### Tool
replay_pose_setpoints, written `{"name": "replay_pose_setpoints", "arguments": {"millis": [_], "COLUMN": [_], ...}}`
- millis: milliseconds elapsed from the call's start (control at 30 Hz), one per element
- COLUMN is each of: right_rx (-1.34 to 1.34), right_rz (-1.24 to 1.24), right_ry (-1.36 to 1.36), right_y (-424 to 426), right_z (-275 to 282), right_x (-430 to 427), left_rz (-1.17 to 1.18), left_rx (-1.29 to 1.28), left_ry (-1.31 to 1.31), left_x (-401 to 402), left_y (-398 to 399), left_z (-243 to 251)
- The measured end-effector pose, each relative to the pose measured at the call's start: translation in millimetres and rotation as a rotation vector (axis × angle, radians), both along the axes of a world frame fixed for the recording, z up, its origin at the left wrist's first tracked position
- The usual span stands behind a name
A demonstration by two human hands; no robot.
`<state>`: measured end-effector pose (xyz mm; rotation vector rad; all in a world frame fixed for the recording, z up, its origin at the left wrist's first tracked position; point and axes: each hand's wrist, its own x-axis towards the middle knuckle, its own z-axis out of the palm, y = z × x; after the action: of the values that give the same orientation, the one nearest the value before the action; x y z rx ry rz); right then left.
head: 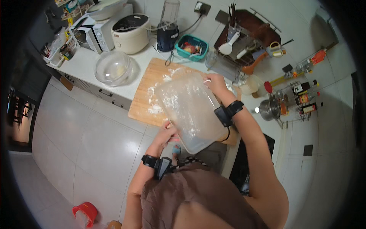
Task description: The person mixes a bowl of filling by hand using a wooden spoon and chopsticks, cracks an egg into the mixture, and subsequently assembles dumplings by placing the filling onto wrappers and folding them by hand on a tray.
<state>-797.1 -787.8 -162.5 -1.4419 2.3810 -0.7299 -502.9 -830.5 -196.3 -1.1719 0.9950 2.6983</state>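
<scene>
A translucent plastic lid or tray [191, 111], dusted with white powder, is held tilted above a wooden board [140, 97]. My left hand [167, 134] grips its lower left edge, and my right hand [214, 83] grips its upper right edge. White powder, perhaps flour, lies in patches on the board. Part of the board is hidden beneath the plastic piece. Left of the board, a clear bowl [113, 68] with a transparent cover stands on the white counter. Both wrists wear black straps with small devices.
Behind the board stand a cream rice cooker [131, 35], a blender [168, 35] and a teal basket [192, 54]. A microwave [98, 35] is at the back left. Right are a utensil rack [243, 48], a metal pot [269, 109] and a black cooktop [238, 166]. A red bucket [92, 214] stands on the floor.
</scene>
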Motion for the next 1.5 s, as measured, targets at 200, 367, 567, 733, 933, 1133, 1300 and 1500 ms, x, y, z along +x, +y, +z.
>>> {"name": "replay_pose_setpoints", "arguments": {"millis": [200,367,567,733,933,1133,1300,1500], "right_rx": [0.035,0.039,0.270,0.107,0.164,-0.042,0.075,0.067], "right_rz": [-0.096,0.062,0.199,0.013,0.023,0.188,0.292,0.006], "right_ry": [-0.290,-0.227,-0.203,-0.241,-0.400,-0.460,-0.374,-0.680], "right_y": [11.9,3.3,35.9,73.4,72.0,49.8,10.8,-41.4], "right_z": [14.9,8.5,13.9,19.3,26.9,8.1,9.9,-5.0], "right_x": [48.0,64.1,57.4,62.1,83.6,129.5,139.3,146.8], "left_rz": [0.031,-0.005,-0.052,0.091,0.063,0.069,0.050,0.042], "left_rx": [0.005,0.015,-0.015,0.038,-0.004,-0.002,0.011,0.007], "left_ry": [-0.033,-0.078,-0.071,-0.030,-0.054,-0.045,-0.031,-0.041], "left_x": [0.6,4.5,8.3,8.6,14.5,6.9,3.3,8.0], "left_y": [-11.4,-1.8,3.2,-6.8,-17.0,-19.7,-18.3,-22.5], "left_z": [-6.3,-6.0,-12.9,-4.0,-14.7,-13.0,-18.3,-13.4]}}
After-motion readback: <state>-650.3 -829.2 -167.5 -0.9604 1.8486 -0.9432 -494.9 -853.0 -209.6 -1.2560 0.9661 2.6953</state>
